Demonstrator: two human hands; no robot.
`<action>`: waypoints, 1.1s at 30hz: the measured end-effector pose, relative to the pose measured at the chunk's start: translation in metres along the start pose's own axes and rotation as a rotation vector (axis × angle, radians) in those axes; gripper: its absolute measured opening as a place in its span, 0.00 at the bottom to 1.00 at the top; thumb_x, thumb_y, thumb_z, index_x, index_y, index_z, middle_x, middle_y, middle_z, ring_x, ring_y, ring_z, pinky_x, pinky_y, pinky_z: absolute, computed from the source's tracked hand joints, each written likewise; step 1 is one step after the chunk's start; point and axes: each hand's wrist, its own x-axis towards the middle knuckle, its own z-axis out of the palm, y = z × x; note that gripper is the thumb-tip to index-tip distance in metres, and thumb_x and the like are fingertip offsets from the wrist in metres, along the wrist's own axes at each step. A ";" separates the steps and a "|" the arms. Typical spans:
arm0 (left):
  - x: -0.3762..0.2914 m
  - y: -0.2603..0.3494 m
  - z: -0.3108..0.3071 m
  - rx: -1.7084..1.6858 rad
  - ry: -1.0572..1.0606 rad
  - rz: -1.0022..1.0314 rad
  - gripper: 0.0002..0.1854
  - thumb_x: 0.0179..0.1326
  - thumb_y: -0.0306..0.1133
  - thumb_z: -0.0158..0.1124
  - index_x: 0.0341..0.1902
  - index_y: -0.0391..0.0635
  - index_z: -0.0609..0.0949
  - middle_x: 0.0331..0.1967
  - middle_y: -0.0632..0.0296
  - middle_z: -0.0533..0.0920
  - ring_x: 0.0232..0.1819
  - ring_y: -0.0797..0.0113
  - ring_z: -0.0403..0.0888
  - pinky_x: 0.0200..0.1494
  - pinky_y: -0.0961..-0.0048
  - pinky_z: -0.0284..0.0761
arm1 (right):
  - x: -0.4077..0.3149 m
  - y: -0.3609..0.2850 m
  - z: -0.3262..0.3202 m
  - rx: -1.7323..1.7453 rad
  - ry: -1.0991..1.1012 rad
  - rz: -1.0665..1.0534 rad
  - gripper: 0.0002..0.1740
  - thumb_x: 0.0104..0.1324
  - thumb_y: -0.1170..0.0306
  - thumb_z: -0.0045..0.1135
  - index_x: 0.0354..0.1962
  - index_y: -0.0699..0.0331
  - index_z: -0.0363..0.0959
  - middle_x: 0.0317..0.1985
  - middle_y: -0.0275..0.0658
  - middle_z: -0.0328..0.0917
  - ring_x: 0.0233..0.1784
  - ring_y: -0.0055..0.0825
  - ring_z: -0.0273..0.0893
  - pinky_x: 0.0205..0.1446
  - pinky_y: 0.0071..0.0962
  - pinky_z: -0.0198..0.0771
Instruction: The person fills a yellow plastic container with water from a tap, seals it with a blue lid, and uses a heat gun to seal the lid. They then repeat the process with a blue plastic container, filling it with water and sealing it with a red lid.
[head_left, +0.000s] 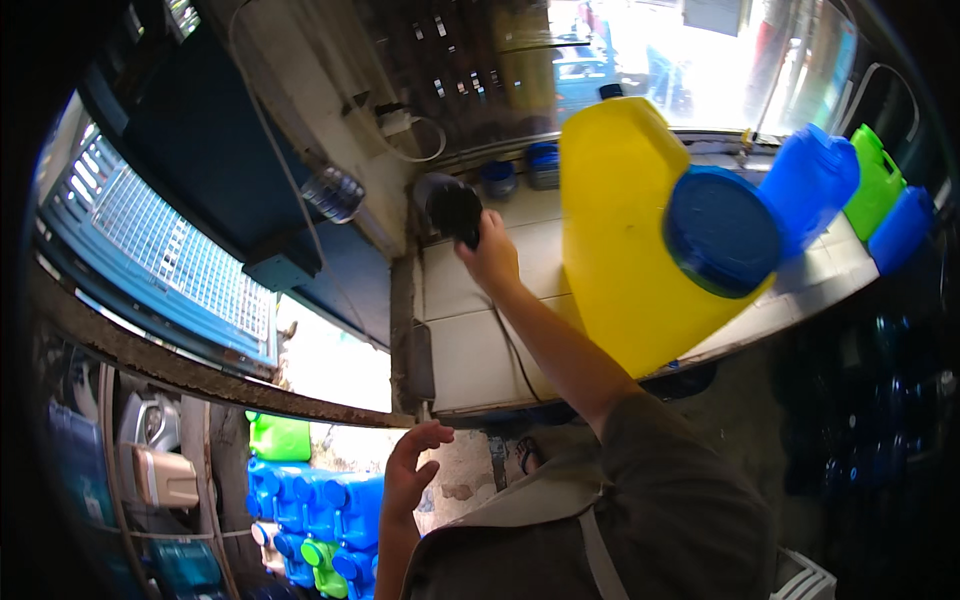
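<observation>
My right hand (493, 256) reaches over a white tiled counter (469, 360), gripping a black hand-held device (453, 210) that looks like a hair dryer. A thin dark cord (512, 346) runs back from it towards the counter's front edge. Beside my right forearm rests a big yellow plastic jug (611, 225) with a wide dark blue screw cap (724, 231) and a small black cap (611, 91). Off the counter, at the lower left, my left hand (412, 466) is raised with its fingers apart and nothing in it.
Blue (810, 180) and green jugs (874, 184) stand farther right on the counter. Small blue-lidded containers (498, 180) sit by the window. A clear plastic bottle (334, 195) hangs near the post. Several blue jugs (315, 495) are stacked at lower left, beyond a wooden rail (217, 386).
</observation>
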 end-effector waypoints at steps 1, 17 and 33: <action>0.011 0.001 0.003 0.002 -0.036 0.038 0.29 0.56 0.39 0.64 0.59 0.39 0.70 0.49 0.55 0.79 0.53 0.63 0.76 0.55 0.68 0.67 | -0.025 -0.010 -0.028 0.116 0.067 -0.112 0.31 0.50 0.68 0.63 0.52 0.62 0.62 0.49 0.45 0.68 0.49 0.50 0.71 0.49 0.39 0.69; 0.243 0.230 0.254 1.022 -0.690 0.594 0.55 0.37 0.62 0.73 0.69 0.59 0.59 0.71 0.50 0.53 0.69 0.44 0.55 0.68 0.51 0.57 | -0.291 -0.023 -0.464 0.205 0.018 0.027 0.28 0.59 0.66 0.61 0.55 0.64 0.63 0.49 0.44 0.72 0.50 0.33 0.73 0.54 0.29 0.68; 0.243 0.254 0.290 1.300 -0.787 0.170 0.54 0.40 0.46 0.77 0.70 0.57 0.54 0.66 0.51 0.55 0.67 0.49 0.58 0.66 0.58 0.62 | -0.273 -0.004 -0.511 0.748 0.102 0.099 0.34 0.54 0.63 0.66 0.53 0.70 0.62 0.38 0.47 0.72 0.32 0.32 0.74 0.28 0.26 0.69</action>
